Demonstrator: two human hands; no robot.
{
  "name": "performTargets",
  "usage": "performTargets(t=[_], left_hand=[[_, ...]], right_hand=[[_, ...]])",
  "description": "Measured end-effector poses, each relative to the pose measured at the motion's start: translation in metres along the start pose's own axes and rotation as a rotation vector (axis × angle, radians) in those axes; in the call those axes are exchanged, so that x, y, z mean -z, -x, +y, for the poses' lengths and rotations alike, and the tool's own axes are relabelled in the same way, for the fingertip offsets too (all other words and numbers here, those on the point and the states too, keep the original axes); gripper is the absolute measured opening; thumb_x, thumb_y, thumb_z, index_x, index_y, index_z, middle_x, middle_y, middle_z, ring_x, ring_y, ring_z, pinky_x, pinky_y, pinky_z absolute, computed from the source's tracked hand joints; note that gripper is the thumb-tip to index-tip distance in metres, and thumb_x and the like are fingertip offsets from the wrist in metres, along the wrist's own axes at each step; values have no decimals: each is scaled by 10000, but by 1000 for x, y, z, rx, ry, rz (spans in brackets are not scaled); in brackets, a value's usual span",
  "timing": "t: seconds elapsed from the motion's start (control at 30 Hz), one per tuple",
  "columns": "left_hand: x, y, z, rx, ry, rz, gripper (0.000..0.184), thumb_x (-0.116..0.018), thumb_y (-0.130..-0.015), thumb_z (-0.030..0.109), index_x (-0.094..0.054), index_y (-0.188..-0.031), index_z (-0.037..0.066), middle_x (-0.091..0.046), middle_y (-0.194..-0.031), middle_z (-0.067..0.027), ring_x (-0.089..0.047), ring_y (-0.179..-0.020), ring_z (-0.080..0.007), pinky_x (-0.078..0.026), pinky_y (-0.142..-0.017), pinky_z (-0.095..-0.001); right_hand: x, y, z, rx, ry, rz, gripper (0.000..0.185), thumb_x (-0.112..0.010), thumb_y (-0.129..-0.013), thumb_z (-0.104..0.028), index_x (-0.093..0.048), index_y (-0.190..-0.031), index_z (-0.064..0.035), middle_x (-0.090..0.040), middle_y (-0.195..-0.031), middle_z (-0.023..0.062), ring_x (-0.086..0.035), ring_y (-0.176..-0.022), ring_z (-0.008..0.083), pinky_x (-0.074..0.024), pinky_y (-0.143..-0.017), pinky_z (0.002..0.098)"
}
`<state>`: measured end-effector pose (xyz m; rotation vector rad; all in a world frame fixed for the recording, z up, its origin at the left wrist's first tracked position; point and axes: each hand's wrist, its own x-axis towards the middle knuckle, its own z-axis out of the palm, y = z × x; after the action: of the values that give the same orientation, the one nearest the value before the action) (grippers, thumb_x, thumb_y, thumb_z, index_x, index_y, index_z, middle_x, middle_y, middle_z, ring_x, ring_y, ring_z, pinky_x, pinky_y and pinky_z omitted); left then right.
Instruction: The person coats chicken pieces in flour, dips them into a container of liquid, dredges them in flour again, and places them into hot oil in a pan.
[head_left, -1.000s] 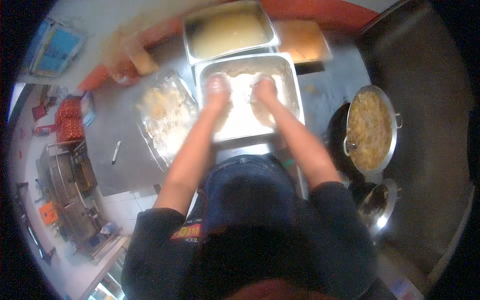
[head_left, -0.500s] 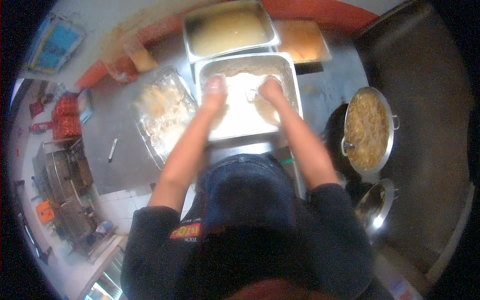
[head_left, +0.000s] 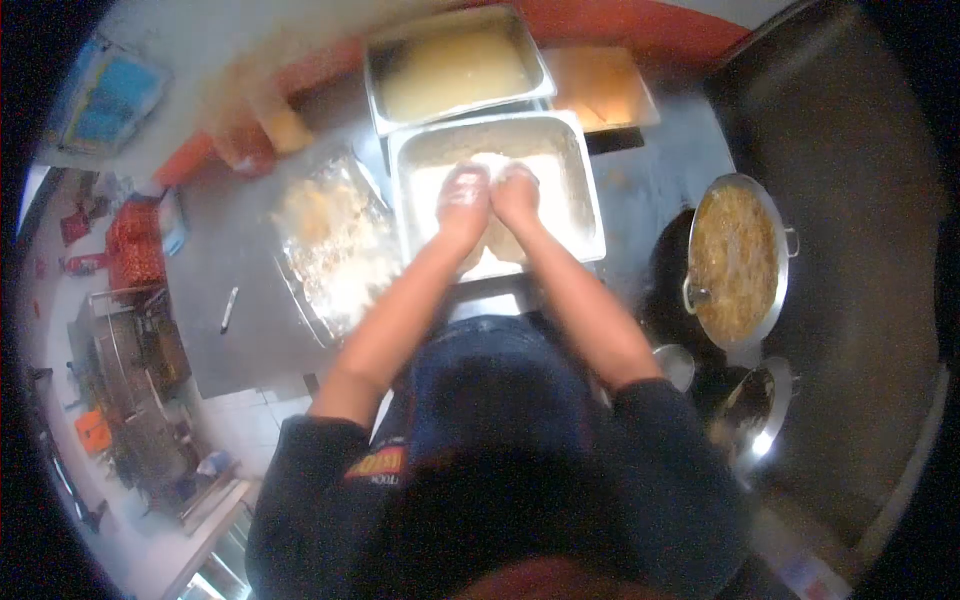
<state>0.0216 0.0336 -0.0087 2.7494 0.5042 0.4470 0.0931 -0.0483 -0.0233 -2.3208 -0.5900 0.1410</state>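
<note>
A deep metal pan (head_left: 592, 200) holds bright white powder (head_left: 560, 205), overexposed in places. Both hands are inside it, side by side near its middle, dusted with white. My left hand (head_left: 466, 192) looks closed, its fingers curled down into the powder; what it grips, if anything, is hidden. My right hand (head_left: 516, 190) is close beside it, also closed, with its fingertips out of sight. To the left lies a silvery tray (head_left: 300, 290) with floury, golden pieces on it. Behind the pan stands another metal pan (head_left: 545, 85) of pale yellowish liquid.
An orange-toned tray (head_left: 600, 90) sits at the back right. On the right is a large round pan (head_left: 738, 262) of bubbling oil and food, with a smaller pan (head_left: 755, 410) below it. A white marker (head_left: 230, 309) lies on the left of the metal table (head_left: 215, 350).
My hands were apart at the two sides of the pan and have come together near its middle. The powder between them has been drawn inward.
</note>
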Motion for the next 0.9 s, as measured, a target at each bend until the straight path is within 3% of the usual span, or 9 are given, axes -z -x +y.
performTargets(t=[0.1,0.2,0.33,0.47,0.5,0.6,0.73,0.77,0.9], left_hand=[[23,5,-9,215,237,-98,173,-487,-775,139,-598,-830,18,-589,-820,-212,-579,-787,-364,-451,-694,-470],[10,10,10,122,196,170,162,-490,-776,139,-591,-832,26,-585,-837,-210,-577,-786,-365,-450,-701,-474],[9,21,-2,124,156,137,138,-507,-777,136,-572,-801,17,-579,-827,-204,-571,-784,-362,-446,-715,-472],[37,7,1,257,172,-192,117,-524,-751,94,-571,-802,0,-578,-813,-220,-577,-782,-365,-453,-713,-467],[53,14,11,327,277,0,117,-517,-737,76,-572,-796,-8,-575,-785,-225,-577,-758,-373,-463,-684,-454],[20,12,17,28,12,126,113,-517,-723,63,-575,-792,-6,-575,-774,-227,-577,-730,-378,-465,-659,-456],[37,19,5,71,86,112,111,-541,-719,92,-584,-786,16,-578,-787,-209,-573,-769,-363,-464,-689,-452],[17,26,2,-88,131,167,159,-545,-729,102,-585,-857,16,-580,-822,-196,-572,-813,-351,-464,-710,-434],[16,18,-13,116,15,124,317,-572,-751,136,-549,-1055,51,-575,-946,-192,-543,-910,-344,-450,-779,-418]], right_hand=[[57,-6,-22,-172,-244,-253,281,-621,-675,-130,-617,-906,30,-600,-960,227,-569,-933,357,-443,-825,410],[19,2,-28,13,-22,-64,247,-618,-678,-135,-630,-871,18,-615,-914,210,-585,-897,344,-455,-804,402],[24,-5,-18,12,26,-180,203,-594,-707,-162,-639,-814,5,-619,-874,213,-594,-865,338,-467,-775,397],[38,-11,-21,-18,47,-305,202,-584,-727,-185,-642,-810,-10,-616,-880,219,-599,-856,337,-469,-753,400],[55,-10,-25,-32,-58,-324,204,-575,-731,-178,-639,-825,-8,-619,-885,218,-601,-852,344,-473,-747,399],[21,5,-27,-10,-28,-80,205,-588,-718,-177,-640,-823,-9,-625,-874,210,-605,-821,348,-481,-727,402],[51,7,-23,18,-253,-65,301,-633,-656,-174,-623,-878,29,-608,-900,225,-578,-890,356,-462,-782,393],[45,10,-17,15,-253,-72,301,-633,-656,-174,-623,-878,29,-608,-900,225,-578,-890,356,-462,-782,393],[45,-6,7,87,-52,-30,219,-619,-673,-149,-617,-826,7,-616,-845,210,-597,-819,355,-476,-748,400]])
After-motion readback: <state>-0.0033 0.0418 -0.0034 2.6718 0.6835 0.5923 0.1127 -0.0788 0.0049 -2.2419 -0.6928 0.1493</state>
